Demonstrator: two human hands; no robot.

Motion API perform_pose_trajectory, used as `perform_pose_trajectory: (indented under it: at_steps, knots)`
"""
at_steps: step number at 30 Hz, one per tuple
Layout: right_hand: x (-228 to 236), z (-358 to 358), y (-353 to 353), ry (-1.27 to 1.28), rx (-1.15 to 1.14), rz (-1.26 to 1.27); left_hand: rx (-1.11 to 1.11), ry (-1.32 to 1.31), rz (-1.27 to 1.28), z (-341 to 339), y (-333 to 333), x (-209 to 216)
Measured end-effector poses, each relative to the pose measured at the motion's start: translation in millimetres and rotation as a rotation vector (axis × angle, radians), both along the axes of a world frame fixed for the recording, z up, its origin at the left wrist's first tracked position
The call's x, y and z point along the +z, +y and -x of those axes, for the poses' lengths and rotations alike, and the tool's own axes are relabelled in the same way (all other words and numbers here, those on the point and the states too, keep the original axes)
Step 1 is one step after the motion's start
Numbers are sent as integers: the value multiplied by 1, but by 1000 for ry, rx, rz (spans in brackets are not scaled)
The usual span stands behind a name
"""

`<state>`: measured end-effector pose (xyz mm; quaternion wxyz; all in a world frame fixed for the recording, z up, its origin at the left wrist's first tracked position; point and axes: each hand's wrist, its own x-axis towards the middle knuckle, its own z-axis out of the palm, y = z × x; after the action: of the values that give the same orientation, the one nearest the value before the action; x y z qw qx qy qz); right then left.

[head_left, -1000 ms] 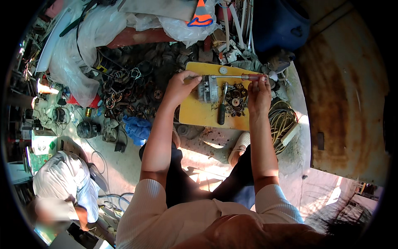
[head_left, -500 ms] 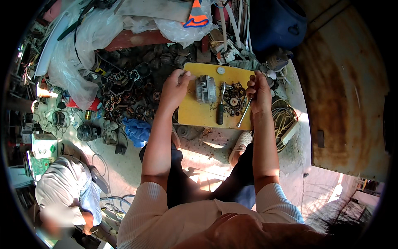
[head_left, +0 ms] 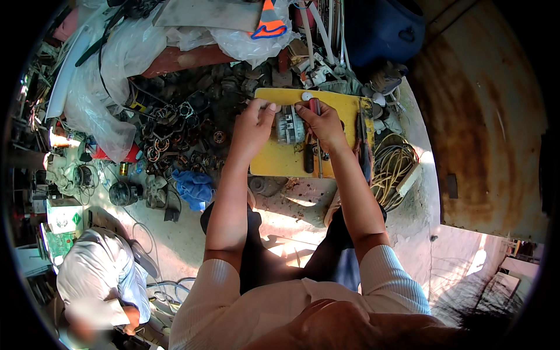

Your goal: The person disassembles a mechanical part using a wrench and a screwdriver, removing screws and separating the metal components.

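A silvery finned metal housing sits on a yellow board. My left hand is closed at the housing's upper left, thumb and fingers drawn together; whatever they pinch is too small to make out. From the other side comes my right hand, its thumb and forefinger at the housing's upper right edge. That hand also grips a screwdriver by its red handle, the shaft pointing back toward me. Beside the housing lies a black-handled ratchet wrench. My right hand and forearm hide most of the small loose parts.
Long-handled tools lie along the board's right edge, next to coiled yellowish cable. Scrap motor parts crowd the floor on the left, near a blue cloth. Another person bends down at lower left.
My right hand has swung left from the board's right edge to the housing, bringing the screwdriver along. My left hand has moved slightly toward the housing. The tools on the right edge are uncovered.
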<state>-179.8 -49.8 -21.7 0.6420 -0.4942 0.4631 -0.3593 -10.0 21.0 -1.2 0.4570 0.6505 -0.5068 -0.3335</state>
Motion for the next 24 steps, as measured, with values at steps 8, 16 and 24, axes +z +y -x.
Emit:
perform_pose_trajectory:
  at_steps: [8,16,24]
  knots:
    - [2,-4,5,-90,-69,-17,15,-197,-28,1,4,4]
    - [6,1,5,-56,-109,-23,9,-179,-19,-1,2,-1]
    - [5,50,-16,170,-76,32,46,-239,-29,-4,-1,-6]
